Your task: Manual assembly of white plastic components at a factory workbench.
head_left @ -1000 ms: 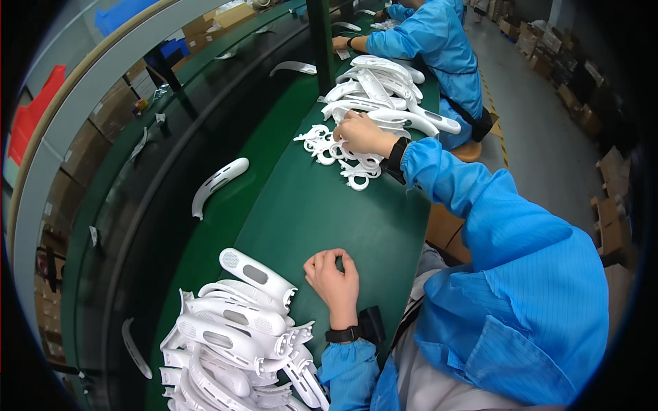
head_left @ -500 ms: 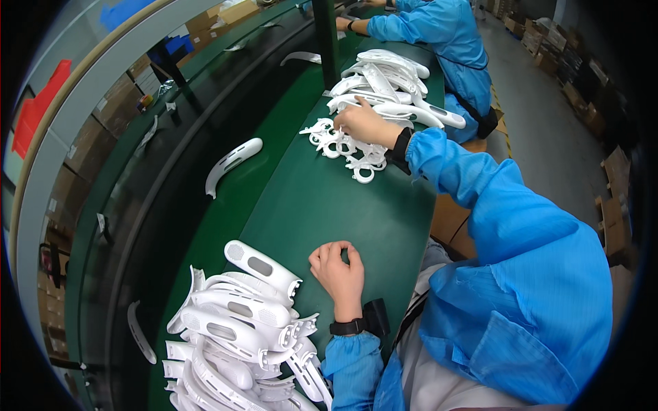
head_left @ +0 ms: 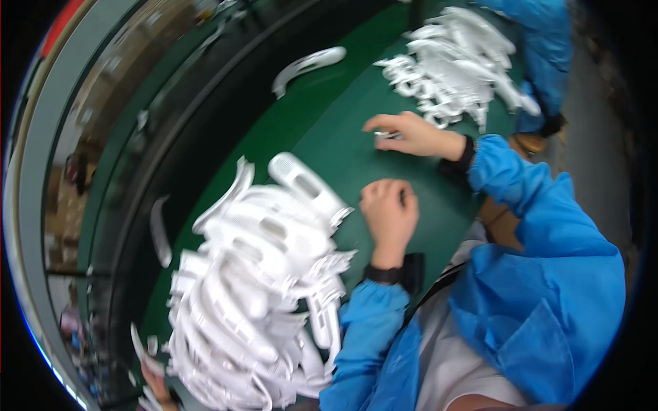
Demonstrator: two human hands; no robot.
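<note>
My right hand [head_left: 419, 135] pinches a small white plastic part [head_left: 389, 135] between thumb and fingers, above the green tabletop. It looks like one of the ring-shaped pieces, but blur hides its outline. Nearer to me, my left hand [head_left: 392, 214] is curled closed over the table; what it holds, if anything, is hidden. To its left lies a large heap of long curved white plastic housings [head_left: 271, 226] with slots and perforated patches. Beyond my right hand is a cluster of small white ring-shaped parts [head_left: 415, 82], against another pile of curved white housings [head_left: 473, 48].
A single curved white housing [head_left: 312, 66] lies on the green surface at the far left. Another white piece [head_left: 160, 231] is on the dark conveyor. Another person's hand [head_left: 156, 382] holds a white part at lower left. A blue-clothed person [head_left: 546, 61] is at far right.
My right hand has left the ring-part cluster and come back toward my left hand with a small white part. My left hand stays curled. The view has shifted, and another person's hand now shows lower left.
</note>
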